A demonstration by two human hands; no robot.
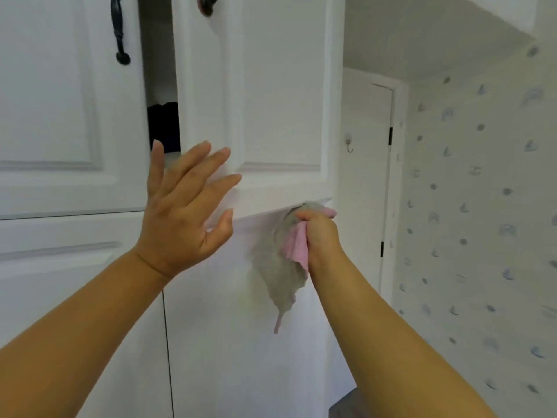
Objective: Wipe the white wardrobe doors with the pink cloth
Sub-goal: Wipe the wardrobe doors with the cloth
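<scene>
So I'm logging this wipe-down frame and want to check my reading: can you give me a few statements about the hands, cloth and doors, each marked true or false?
1. The right hand grips the pink cloth. True.
2. The left hand is a closed fist. False: its fingers are spread open.
3. The upper wardrobe door stands ajar. True.
4. The cloth is at the door's top edge. False: it is at the bottom edge.
5. The door handle is white. False: it is dark.
</scene>
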